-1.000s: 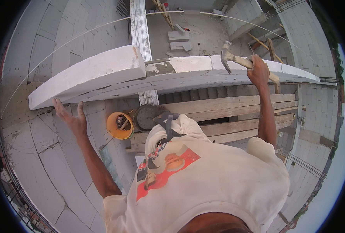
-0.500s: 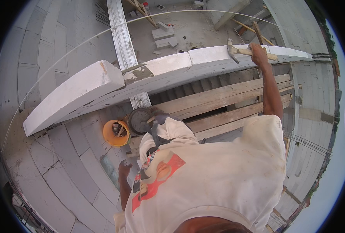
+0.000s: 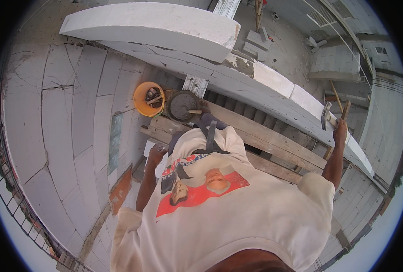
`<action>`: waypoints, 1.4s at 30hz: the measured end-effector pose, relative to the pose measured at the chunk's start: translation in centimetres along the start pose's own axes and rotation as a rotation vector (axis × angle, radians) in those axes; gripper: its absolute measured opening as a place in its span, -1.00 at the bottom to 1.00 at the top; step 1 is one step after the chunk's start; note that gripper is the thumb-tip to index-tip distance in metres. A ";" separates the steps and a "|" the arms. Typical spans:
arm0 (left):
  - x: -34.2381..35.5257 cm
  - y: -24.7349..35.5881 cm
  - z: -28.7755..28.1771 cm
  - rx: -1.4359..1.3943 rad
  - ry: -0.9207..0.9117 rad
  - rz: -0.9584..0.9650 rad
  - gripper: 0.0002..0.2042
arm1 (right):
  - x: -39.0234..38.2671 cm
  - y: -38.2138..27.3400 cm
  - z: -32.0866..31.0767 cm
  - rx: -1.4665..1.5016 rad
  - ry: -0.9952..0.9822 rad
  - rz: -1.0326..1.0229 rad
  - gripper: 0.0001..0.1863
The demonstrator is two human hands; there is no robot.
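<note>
Meanwhile, a claw hammer [image 3: 326, 111], curved metal head on a pale handle, is over a white block wall [image 3: 274, 81], the right hand [image 3: 340, 131] wrapped around its handle. A yellow bucket [image 3: 140, 96] carries mixed tools; a dark tub [image 3: 169, 99] beside it holds grey paste. The left hand [image 3: 156, 153], at the block's end a second ago, is now beside the body, its grip impossible to tell.

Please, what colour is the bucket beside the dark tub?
The bucket is yellow-orange; see the head view.
</note>
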State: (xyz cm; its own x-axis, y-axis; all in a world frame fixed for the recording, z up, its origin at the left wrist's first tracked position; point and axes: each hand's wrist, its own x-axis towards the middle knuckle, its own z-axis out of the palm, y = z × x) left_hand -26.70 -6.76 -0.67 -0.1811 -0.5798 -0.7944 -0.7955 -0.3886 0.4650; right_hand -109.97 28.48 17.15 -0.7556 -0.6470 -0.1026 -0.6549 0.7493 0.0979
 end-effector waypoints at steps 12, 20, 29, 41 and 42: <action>-0.8 1.6 3.3 -0.058 -0.189 -0.089 -0.16 | -8.3 2.5 3.0 -0.136 -0.159 0.588 -0.55; -0.8 -1.0 14.3 -0.053 -0.252 -0.427 0.23 | -15.8 -7.9 26.1 -0.070 -1.153 -0.763 -0.77; 2.2 -1.2 20.5 0.096 0.130 -0.668 0.14 | -8.4 -54.0 31.5 0.253 -0.963 -0.425 -0.69; 3.9 -4.7 25.3 -0.082 0.265 -0.791 -0.35 | -11.0 -72.0 50.8 -0.367 -0.619 -0.989 -0.53; 3.5 -4.8 25.7 -0.081 0.269 -0.787 -0.35 | -11.3 -72.6 52.0 -0.402 -0.621 -1.007 -0.53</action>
State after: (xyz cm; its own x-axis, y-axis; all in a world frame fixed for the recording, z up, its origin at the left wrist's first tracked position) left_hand -38.40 11.41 -15.71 0.5624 -0.2652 -0.7832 -0.5860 -0.7960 -0.1513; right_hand -53.16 -11.30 -40.33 0.1455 -0.6496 -0.7462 -0.9784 -0.2064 -0.0111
